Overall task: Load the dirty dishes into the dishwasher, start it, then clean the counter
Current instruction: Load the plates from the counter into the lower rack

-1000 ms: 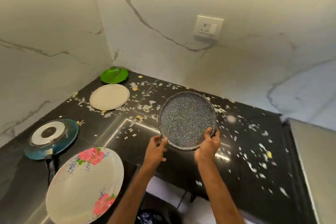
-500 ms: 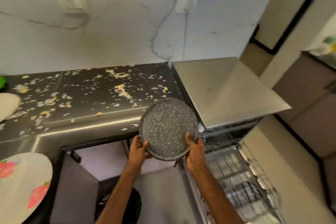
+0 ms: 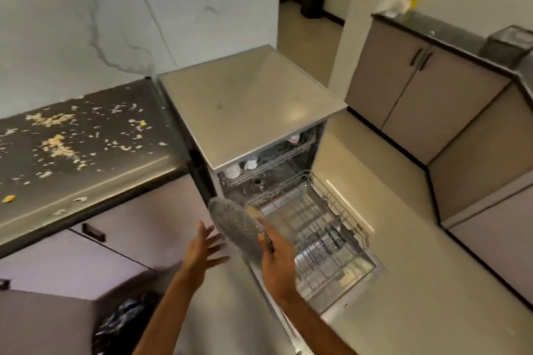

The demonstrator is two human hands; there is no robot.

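Observation:
A grey speckled plate (image 3: 235, 223) is tilted nearly on edge just left of the pulled-out lower rack (image 3: 320, 228) of the open dishwasher (image 3: 248, 101). My right hand (image 3: 275, 259) grips the plate's near rim. My left hand (image 3: 202, 248) hovers just left of the plate with its fingers spread, apart from it. The upper rack (image 3: 268, 161) holds a few white cups.
The black counter (image 3: 86, 153) on the left is littered with food scraps. Grey cabinets (image 3: 115, 239) run beneath it. A dark bin bag (image 3: 124, 323) sits at my feet. More cabinets (image 3: 421, 86) and a second counter stand at the right, beyond the tan floor.
I have turned right from the counter toward the dishwasher. The plate went from flat-facing to nearly edge-on and came down by the lower rack. My left hand let go of it.

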